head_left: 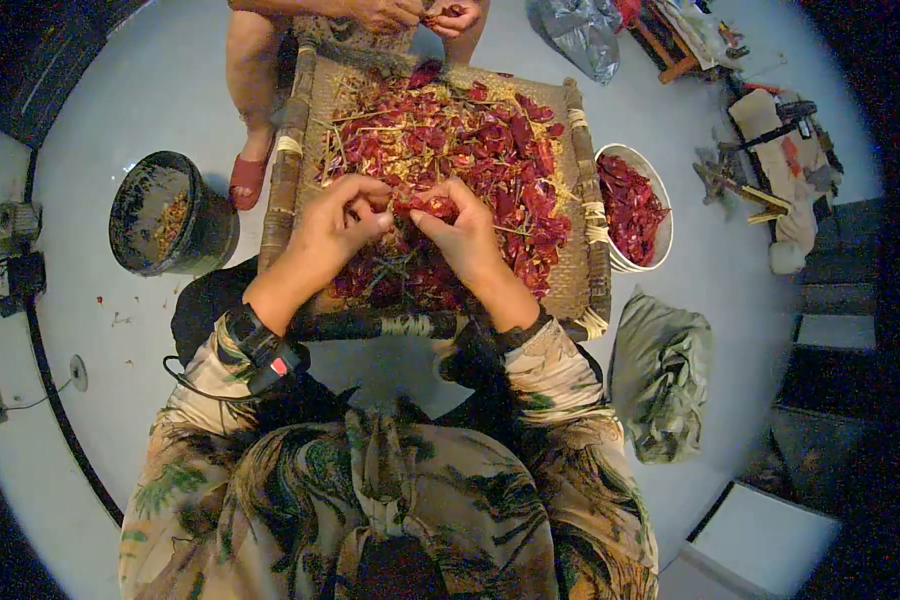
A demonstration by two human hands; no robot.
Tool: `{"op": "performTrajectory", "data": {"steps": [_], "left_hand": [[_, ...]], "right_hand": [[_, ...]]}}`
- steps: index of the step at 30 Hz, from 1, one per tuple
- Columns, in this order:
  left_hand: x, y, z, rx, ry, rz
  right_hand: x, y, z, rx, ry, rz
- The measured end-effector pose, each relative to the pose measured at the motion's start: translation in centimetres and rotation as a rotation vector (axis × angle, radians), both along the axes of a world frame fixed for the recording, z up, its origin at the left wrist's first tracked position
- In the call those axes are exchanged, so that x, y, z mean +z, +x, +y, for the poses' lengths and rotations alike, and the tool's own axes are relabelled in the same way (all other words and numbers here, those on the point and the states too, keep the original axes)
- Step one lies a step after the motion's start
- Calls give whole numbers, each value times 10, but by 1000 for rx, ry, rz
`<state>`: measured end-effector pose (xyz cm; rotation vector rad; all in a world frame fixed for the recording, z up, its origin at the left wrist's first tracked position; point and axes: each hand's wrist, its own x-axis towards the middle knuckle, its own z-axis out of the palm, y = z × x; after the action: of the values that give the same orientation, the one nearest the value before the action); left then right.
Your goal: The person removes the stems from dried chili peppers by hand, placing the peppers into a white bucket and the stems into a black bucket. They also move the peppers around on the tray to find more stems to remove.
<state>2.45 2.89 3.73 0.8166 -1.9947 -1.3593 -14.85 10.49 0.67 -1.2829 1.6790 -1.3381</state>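
Observation:
A woven bamboo tray (586,270) in front of me is heaped with dried red chillies (490,150) and straw-coloured stems. My left hand (335,228) and my right hand (460,232) meet over the near part of the heap. Both pinch the same dried red chilli (432,207) between fingertips and thumbs. A black band with a small device sits on my left wrist (268,352).
A white bowl (660,250) of red chillies stands right of the tray. A black bucket (140,255) with stems sits on the floor at left. Another person's hands (415,14) and sandalled foot (248,178) are beyond the tray. A grey-green bag (662,372) lies at right.

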Motion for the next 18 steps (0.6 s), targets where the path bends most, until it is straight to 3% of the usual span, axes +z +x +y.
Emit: {"op": "performTrajectory", "data": {"steps": [3, 7, 12, 15, 18], "left_hand": [[3, -2, -1, 19, -155, 12], [-10, -3, -3, 9, -260, 46], [-13, -2, -1, 43, -289, 96], [-16, -3, 2, 74, -289, 106], [-21, -5, 6, 102, -139, 129]], "right_hand": [[4, 5, 2, 52, -131, 188], [5, 12, 4, 98, -131, 174], [6, 15, 2, 135, -176, 81], [6, 14, 5, 174, -19, -44], [9, 17, 7, 130, -84, 75]]}}
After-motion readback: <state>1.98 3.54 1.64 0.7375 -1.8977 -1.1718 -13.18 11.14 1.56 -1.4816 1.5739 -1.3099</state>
